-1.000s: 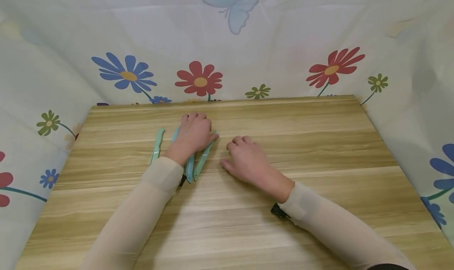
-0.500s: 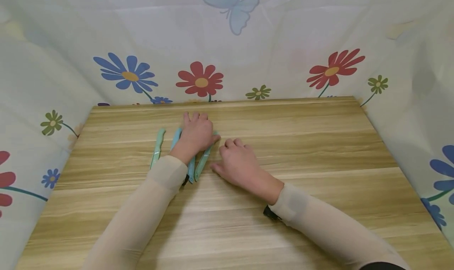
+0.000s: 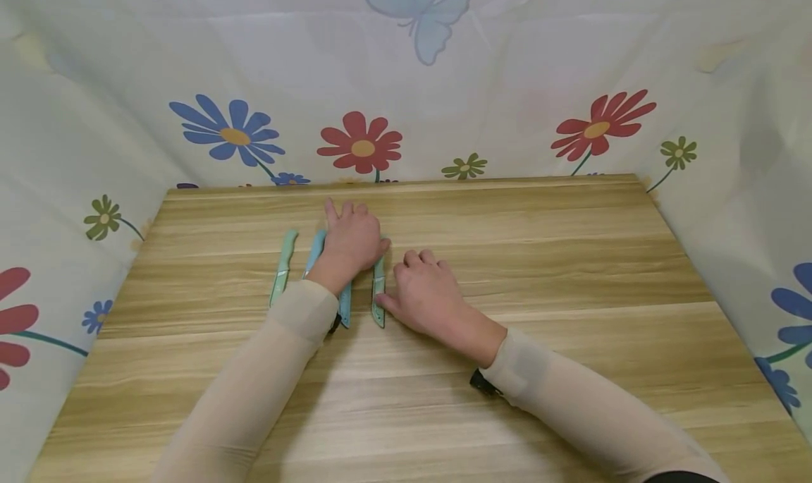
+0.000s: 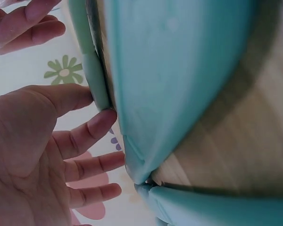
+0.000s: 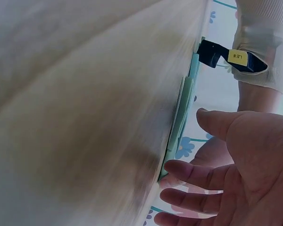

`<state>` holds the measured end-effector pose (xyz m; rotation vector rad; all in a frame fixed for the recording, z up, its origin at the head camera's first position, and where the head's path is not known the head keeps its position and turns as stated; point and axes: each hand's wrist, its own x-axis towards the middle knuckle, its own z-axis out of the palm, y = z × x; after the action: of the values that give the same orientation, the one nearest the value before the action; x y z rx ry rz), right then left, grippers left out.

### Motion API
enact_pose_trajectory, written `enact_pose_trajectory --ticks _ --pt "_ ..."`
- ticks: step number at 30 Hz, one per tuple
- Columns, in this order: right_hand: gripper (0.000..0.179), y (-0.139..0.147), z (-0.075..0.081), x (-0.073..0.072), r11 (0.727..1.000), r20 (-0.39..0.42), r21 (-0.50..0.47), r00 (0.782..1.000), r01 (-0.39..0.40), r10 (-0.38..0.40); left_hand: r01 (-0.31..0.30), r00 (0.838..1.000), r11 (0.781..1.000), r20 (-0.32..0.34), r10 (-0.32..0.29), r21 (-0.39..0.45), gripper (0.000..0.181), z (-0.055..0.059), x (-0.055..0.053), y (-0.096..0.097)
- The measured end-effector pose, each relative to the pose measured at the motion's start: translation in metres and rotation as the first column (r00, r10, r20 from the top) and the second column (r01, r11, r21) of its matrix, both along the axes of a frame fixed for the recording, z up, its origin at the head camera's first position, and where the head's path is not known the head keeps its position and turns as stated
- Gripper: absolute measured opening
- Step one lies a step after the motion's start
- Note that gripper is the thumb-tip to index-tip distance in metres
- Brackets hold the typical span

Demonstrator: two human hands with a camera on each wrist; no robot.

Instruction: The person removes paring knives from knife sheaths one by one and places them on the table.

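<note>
A green knife [image 3: 378, 285] in a green sheath lies on the wooden table, sheath end toward me. My left hand [image 3: 352, 240] has its thumb and index finger at the handle end of this knife, as the left wrist view shows on the green handle [image 4: 96, 80]; the other fingers are spread. My right hand [image 3: 428, 289] is just right of the knife, fingers loosely bent, its thumb overlapping the sheath in the head view. Under my left hand and wrist lie a blue handle [image 3: 315, 249] and a blue sheath [image 3: 345, 308], partly hidden.
Another green knife [image 3: 283, 264] lies at the left, its lower end behind my left sleeve [image 3: 298, 321]. The wooden table [image 3: 539, 257] extends to the right and front. A flowered white curtain [image 3: 507, 81] stands along its back and sides.
The right-hand green knife has swung from slanted to nearly straight, its sheath end shifting right, away from the blue sheath. My right hand has moved left, close to it; my left hand stays over the knives.
</note>
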<state>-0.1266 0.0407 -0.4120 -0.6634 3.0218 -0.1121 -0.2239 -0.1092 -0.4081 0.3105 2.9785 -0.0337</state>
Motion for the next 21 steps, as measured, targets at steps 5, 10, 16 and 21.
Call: enact_pose_trajectory --ticks 5,10,16,21 --pt "0.073 -0.0024 -0.0005 0.0002 1.000 0.016 0.001 1.000 0.013 -0.013 -0.025 1.000 1.000 0.008 0.025 0.003 0.047 0.0002 0.0016 0.0014" --pt "0.070 -0.0029 -0.0014 0.0008 1.000 0.021 0.005 1.000 0.023 -0.023 -0.034 0.999 0.999 -0.004 0.034 -0.007 0.047 -0.0006 0.0038 0.0013" --pt "0.054 -0.0020 -0.0029 -0.0005 1.000 0.014 0.016 1.000 0.012 -0.012 -0.058 0.998 0.998 -0.013 0.058 0.000 0.048 -0.0007 0.0063 0.0021" --pt "0.042 -0.0012 -0.0031 -0.0029 1.000 0.046 -0.001 0.999 0.027 -0.027 -0.076 0.997 0.997 -0.032 0.076 0.010 0.050 -0.0007 0.0090 0.0038"
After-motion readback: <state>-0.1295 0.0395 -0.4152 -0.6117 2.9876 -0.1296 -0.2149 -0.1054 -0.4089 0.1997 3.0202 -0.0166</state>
